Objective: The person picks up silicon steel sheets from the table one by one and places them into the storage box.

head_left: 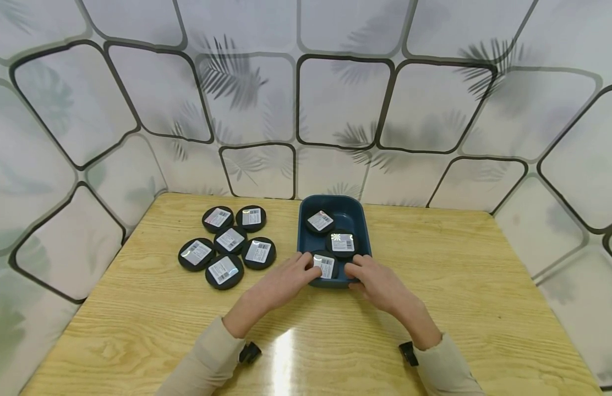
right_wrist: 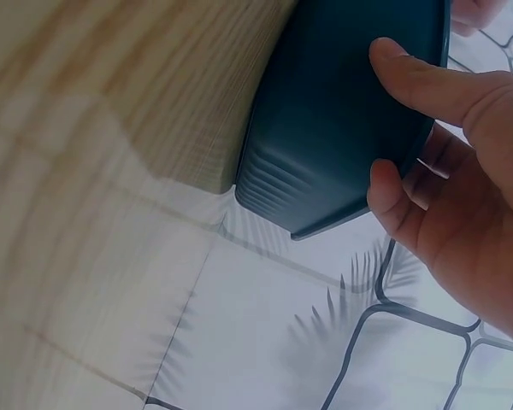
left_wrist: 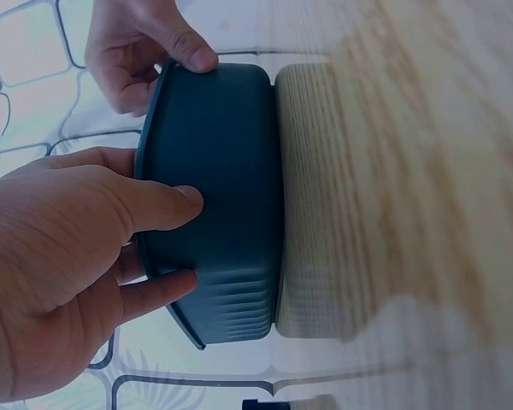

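Six round black discs [head_left: 230,240] with white printed labels lie in a loose cluster on the wooden surface [head_left: 464,264], ahead of and to the left of the left hand [head_left: 286,280], some of them touching. The left hand comes out of a beige sleeve [head_left: 207,352] and grips the near left part of a dark blue tray [head_left: 354,215], its thumb pressed to the outside of the wall and other fingers over the rim. The tray stands on the surface between and just ahead of the two hands, which are apart from each other. Three more labelled discs lie in it: one at the far left, one near the middle, and the nearest disc [head_left: 324,265] right beside the left fingertips, though whether they touch it is hard to tell from above. The right hand [head_left: 382,283] clasps the tray's near right corner in much the same way, thumb on the outer wall. Behind the tray, beyond both hands, rises a pale wall covering [head_left: 343,104] with dark rounded outlines and leaf shapes.
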`<action>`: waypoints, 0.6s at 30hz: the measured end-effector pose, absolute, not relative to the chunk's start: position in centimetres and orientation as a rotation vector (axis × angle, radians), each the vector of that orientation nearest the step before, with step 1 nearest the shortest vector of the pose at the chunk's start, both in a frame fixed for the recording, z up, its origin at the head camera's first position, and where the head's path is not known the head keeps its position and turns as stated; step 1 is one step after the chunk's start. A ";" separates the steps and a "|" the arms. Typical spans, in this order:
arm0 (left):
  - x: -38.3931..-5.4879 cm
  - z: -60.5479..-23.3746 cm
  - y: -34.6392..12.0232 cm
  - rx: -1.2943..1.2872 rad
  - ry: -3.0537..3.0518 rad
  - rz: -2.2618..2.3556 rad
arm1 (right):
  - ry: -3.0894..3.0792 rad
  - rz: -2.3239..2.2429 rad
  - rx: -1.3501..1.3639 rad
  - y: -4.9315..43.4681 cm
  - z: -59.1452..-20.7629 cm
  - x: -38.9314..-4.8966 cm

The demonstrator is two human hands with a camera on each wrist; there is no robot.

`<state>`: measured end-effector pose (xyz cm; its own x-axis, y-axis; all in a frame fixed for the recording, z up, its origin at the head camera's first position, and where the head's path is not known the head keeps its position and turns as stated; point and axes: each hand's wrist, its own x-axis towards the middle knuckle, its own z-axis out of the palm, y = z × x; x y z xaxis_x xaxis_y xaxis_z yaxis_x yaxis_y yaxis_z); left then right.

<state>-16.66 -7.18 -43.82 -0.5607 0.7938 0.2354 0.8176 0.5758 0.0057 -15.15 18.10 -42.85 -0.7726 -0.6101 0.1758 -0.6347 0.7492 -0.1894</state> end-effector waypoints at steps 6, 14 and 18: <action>-16.7 -43.8 -7.2 -1.352 -2.603 -0.177 | -2.849 0.365 1.009 18.1 -42.7 -15.2; -16.6 -43.8 -7.2 -1.354 -2.590 -0.183 | -2.859 0.396 1.012 18.1 -42.6 -15.2; -16.6 -43.8 -7.2 -1.353 -2.592 -0.183 | -2.863 0.412 1.014 18.2 -42.7 -15.3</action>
<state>-16.60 -7.18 -43.76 -0.5556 0.7950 0.2435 0.8213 0.5704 0.0117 -15.26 18.21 -42.66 -0.7786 -0.6067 0.1603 -0.6272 0.7454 -0.2257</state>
